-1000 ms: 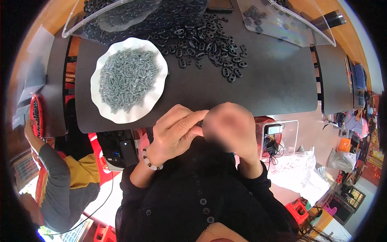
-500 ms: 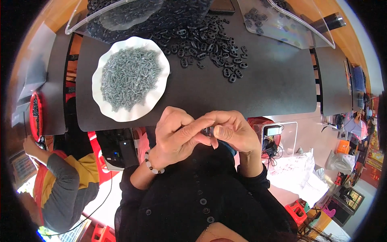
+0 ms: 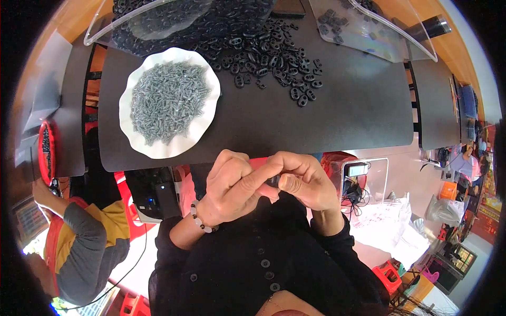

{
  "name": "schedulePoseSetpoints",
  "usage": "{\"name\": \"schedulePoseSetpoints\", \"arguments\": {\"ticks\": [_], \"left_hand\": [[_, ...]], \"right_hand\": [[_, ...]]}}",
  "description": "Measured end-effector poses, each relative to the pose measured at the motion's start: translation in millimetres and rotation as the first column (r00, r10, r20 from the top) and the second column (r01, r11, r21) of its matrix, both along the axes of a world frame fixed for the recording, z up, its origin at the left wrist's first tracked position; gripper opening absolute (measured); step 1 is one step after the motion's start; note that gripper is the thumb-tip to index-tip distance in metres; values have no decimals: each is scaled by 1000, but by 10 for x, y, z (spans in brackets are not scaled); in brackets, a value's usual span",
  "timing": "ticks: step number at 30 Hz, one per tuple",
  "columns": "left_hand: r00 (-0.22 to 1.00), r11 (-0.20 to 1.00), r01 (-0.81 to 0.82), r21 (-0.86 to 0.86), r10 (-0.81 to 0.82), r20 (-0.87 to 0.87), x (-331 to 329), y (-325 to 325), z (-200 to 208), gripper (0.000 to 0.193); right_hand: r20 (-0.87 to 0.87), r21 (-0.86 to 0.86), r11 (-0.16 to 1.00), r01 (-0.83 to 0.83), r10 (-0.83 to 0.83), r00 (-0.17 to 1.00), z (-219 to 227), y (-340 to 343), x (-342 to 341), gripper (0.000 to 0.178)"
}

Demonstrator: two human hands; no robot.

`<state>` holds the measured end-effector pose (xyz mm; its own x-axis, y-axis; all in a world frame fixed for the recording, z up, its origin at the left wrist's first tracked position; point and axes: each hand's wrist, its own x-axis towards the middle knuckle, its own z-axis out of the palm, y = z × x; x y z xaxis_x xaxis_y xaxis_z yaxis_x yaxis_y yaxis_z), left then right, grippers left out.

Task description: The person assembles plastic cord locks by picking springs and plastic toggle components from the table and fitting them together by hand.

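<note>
My left hand [image 3: 232,184] and my right hand [image 3: 311,184] meet in front of my chest, just off the near edge of the dark table [image 3: 316,126]. Between their fingertips sits a small black part [image 3: 273,180], mostly hidden by the fingers. The right thumb and forefinger pinch it, and the left thumb and fingers press on it from the other side. Beyond my left hand stands a scalloped white dish [image 3: 129,129] full of small clear grey screw-like pieces [image 3: 168,100]. A spread of black oval parts with two holes [image 3: 295,79] lies farther back on the table.
Clear plastic bins stand at the back left [image 3: 158,31] and back right [image 3: 363,45], with black parts inside. A black cylinder [image 3: 429,29] lies by the right bin. Another person [image 3: 89,237] sits at the left, near a red basin [image 3: 46,152].
Both hands have dropped slightly toward me, still together around the small black part. The left fingers have curled in closer. The dish and loose parts stay in place on the table.
</note>
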<state>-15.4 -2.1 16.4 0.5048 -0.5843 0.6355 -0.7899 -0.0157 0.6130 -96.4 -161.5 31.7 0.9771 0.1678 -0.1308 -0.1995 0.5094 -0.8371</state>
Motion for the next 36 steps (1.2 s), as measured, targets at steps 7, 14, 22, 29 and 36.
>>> {"name": "schedulePoseSetpoints", "arguments": {"ticks": [7,14,22,29,36], "left_hand": [[994,992,96,-84,-100,-44,-5,-20,-15,57],[999,1000,19,8,-19,26,132,-85,7,50],[985,990,-133,55,126,119,254,-83,87,43],[976,988,-127,86,109,188,271,-95,133,41],[973,987,-124,104,100,207,276,-110,133,41]], "right_hand": [[13,-125,992,7,-5,1000,14,17,-37,27],[-37,-1,998,70,-70,997,-63,47,5,37],[-169,23,992,127,-121,978,-9,-23,85,50],[-122,-62,981,183,-189,974,-104,-77,105,48],[-86,-135,971,196,-209,974,-103,-92,110,43]]}}
